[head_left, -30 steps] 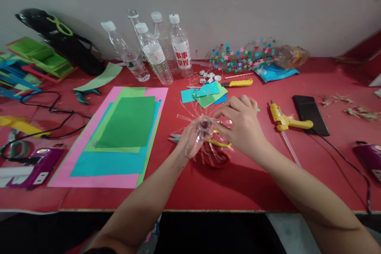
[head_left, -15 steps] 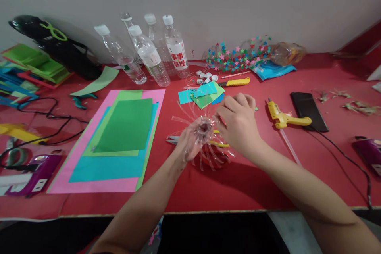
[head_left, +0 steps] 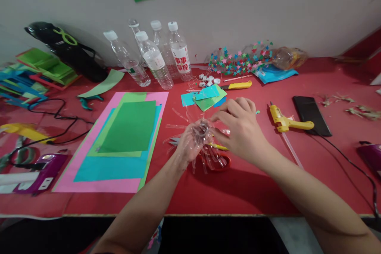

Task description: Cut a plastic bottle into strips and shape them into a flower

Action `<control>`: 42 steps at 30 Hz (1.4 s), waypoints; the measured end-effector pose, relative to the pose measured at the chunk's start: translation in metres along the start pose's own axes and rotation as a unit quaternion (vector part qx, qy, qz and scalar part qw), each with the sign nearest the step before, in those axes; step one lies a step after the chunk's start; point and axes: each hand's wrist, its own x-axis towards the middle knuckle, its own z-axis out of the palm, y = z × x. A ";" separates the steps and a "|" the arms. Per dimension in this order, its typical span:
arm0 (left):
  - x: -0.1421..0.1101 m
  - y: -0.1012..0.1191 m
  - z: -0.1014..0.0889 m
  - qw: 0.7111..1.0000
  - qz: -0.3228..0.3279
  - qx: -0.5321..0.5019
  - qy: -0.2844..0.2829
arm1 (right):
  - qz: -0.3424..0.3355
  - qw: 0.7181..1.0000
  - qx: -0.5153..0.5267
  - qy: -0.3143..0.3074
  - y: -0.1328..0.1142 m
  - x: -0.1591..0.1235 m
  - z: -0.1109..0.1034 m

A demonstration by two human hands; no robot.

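Observation:
My left hand [head_left: 187,145] is closed around a clear plastic bottle top [head_left: 203,129], its round neck opening facing up. The plastic is cut into many thin strips that splay outward on all sides. My right hand [head_left: 238,121] is at its right side, with curled thumb and index finger at the strips; the exact contact is hard to see through the clear plastic. Beneath the strips lie scissors with yellow handles [head_left: 219,147] and a red handle loop [head_left: 226,162], partly covered. Metal blades [head_left: 174,141] show left of my left hand.
Stacked coloured paper [head_left: 127,127] lies to the left. Behind stand several plastic bottles [head_left: 180,57], with a yellow utility knife [head_left: 239,85] and star garland [head_left: 238,61] to their right. A yellow glue gun [head_left: 284,121] rests by a black phone [head_left: 312,115]; its cord runs rightward.
The bottle top has turned slightly and its strips are spread differently. My right thumb and index finger have parted a little beside it. The camera view has shifted slightly.

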 end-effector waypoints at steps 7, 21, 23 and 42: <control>-0.001 0.003 0.001 0.999 -0.010 -0.019 0.032 | -0.022 1.000 -0.004 0.014 -0.006 -0.001 -0.007; 0.001 0.000 0.000 0.999 -0.005 -0.035 0.018 | -0.022 0.999 -0.025 0.005 -0.008 -0.003 0.015; 0.000 0.000 0.002 0.999 -0.003 -0.027 0.018 | -0.016 1.000 0.011 -0.011 -0.008 -0.003 0.016; 0.002 -0.001 -0.003 1.000 0.000 0.009 -0.001 | -0.005 1.000 0.012 0.010 -0.002 -0.002 0.004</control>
